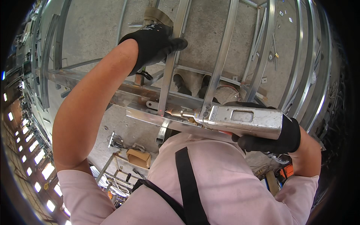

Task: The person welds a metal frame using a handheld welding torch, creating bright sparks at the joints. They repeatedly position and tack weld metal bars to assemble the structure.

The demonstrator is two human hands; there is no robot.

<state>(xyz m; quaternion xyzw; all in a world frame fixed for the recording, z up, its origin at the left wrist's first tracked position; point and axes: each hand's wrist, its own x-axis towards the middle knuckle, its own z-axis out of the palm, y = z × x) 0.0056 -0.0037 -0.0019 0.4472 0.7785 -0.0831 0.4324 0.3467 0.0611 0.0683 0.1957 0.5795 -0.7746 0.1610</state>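
Right grip: the black-gloved right hand [287, 137] is closed firmly around the body of a silver handheld tool [258, 122], over by the right part of the frame's near edge.
Tool nozzle: the narrow metal nozzle [183, 113] points left, its tip just beside the lower end of a silver bar; I can't tell whether they touch.
Left grip: the black-gloved left hand [155, 43] has its fingers curled over that same silver bar [165, 88], well up from the near edge.
Metal tab: a small holed tab [152, 105] sits just left of the bar's lower end.
Frame: the near rail [150, 113] crosses in front of the person's pale pink shirt [213, 161]; more long bars run away from it.
Concrete floor: dark shoes [180, 83] show between the bars, and an open cardboard box [138, 158] lies nearer, to the left.
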